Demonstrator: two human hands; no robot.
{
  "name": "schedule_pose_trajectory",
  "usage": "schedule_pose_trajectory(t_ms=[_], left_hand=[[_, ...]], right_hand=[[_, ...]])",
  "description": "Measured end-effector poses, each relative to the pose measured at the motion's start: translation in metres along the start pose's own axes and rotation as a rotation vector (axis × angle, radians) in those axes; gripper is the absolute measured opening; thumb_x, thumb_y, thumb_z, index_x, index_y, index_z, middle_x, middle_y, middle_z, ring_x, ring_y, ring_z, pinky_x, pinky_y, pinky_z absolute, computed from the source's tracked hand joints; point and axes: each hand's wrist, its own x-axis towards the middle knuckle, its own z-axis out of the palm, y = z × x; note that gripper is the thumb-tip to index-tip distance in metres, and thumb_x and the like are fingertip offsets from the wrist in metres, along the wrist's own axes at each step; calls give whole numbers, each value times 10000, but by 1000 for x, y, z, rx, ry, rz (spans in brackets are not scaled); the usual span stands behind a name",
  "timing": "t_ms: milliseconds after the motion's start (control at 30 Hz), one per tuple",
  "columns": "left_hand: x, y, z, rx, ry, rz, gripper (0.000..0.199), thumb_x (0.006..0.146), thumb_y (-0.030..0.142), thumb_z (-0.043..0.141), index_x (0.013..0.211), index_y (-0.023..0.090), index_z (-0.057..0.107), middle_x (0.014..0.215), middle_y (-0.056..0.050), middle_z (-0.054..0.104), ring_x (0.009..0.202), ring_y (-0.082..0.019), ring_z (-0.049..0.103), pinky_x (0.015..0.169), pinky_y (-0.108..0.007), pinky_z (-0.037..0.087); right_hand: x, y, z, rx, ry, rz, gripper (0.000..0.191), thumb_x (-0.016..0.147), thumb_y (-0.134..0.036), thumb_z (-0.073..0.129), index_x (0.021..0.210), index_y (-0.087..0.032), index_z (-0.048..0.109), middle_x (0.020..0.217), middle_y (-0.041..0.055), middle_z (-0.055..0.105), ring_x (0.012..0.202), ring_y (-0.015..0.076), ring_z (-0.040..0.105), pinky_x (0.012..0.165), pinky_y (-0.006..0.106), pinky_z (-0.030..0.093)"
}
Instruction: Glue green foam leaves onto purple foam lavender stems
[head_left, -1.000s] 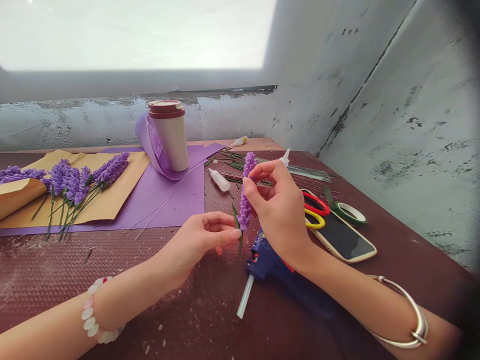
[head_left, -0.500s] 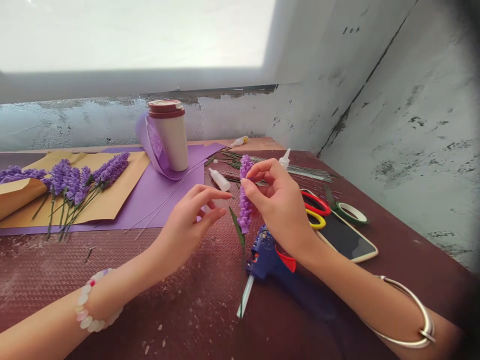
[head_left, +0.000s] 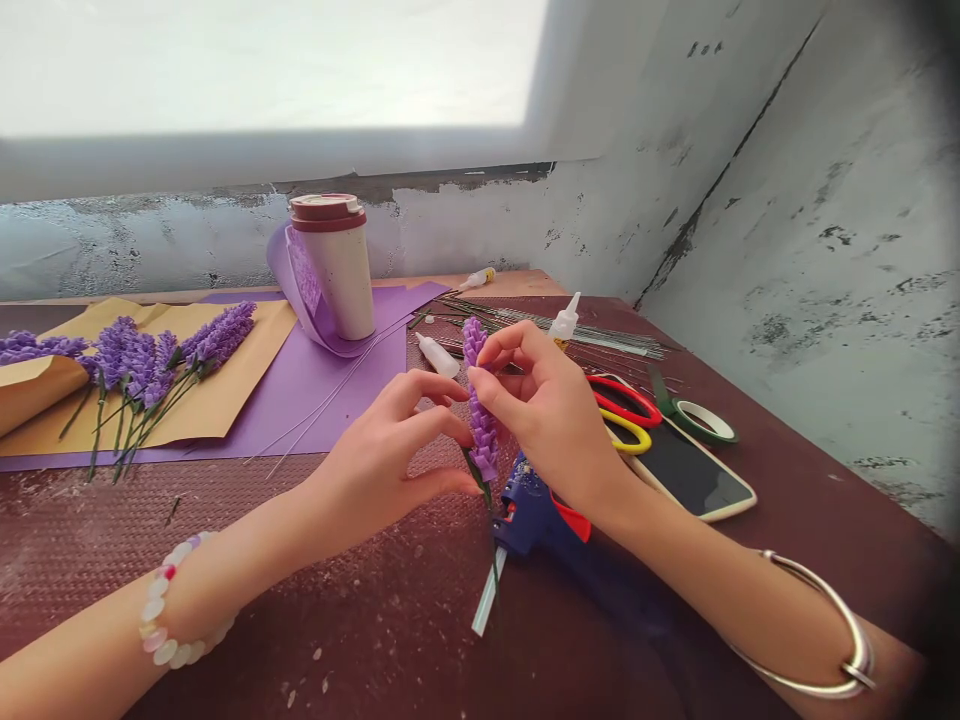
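Note:
A purple artificial lavender stem (head_left: 486,440), with small ruffled petals, a green leaf and a thin green stalk, stands nearly upright in front of me, leaning slightly left at the top. My right hand (head_left: 551,405) pinches its upper petals between thumb and forefinger. On the other side, my left hand (head_left: 409,440) has its fingers apart, with the fingertips at the flower's left edge and the thumb by the leaf. Behind the stalk lies a blue glue gun (head_left: 521,500), partly hidden by my right hand, with a clear glue stick (head_left: 487,600) poking out.
Finished lavender stems (head_left: 139,365) lie on brown paper (head_left: 225,400) over purple paper (head_left: 300,420) at left. A lidded cup (head_left: 341,280) stands behind. Small glue bottles (head_left: 437,355), wire stems (head_left: 600,337), scissors (head_left: 626,400), green tape (head_left: 705,422) and a phone (head_left: 694,475) lie around my hands.
My left hand has moved right to the flower, its fingertips now at the flower's side. The flower and my right hand have shifted slightly left, and the flower's top leans further left.

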Motion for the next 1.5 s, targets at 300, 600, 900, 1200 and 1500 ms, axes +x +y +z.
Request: schedule_pose_trajectory(t_ms=[300,600,900,1200,1500], left_hand=[[2,2,-3,-138,-7,-60,199,804,375,651,956,250,625,1146,-66,523,1098,-221,505,925,-364,427],[5,6,0,-432,-57,-337,188,900,282,500,1041,222,609,1058,-42,567,997,-171,536,816,-282,451],[4,0,-2,-823,-231,-496,189,785,252,675,958,201,618,869,-6,678,820,-145,630,774,-269,484],[5,5,1,-934,-74,-556,163,709,210,744,824,181,632,760,14,693,706,-123,648,698,-251,511],[4,11,4,-976,-12,-680,181,734,293,730,727,169,599,696,15,665,659,-113,643,653,-230,532]], right_hand=[[1,-3,0,32,53,41,95,810,-198,595,792,-201,502,717,-61,528,540,52,494,471,182,393],[1,-4,-1,58,85,7,109,813,-190,598,794,-200,491,722,-70,517,485,22,455,414,150,359],[1,-4,-1,37,106,20,115,804,-181,604,782,-204,494,737,-62,523,493,28,443,422,160,367],[1,-1,1,34,136,32,112,807,-203,601,794,-214,491,712,-66,523,510,42,464,440,173,382],[0,0,2,-4,168,-2,114,803,-200,603,791,-219,491,724,-60,529,505,46,474,435,177,389]])
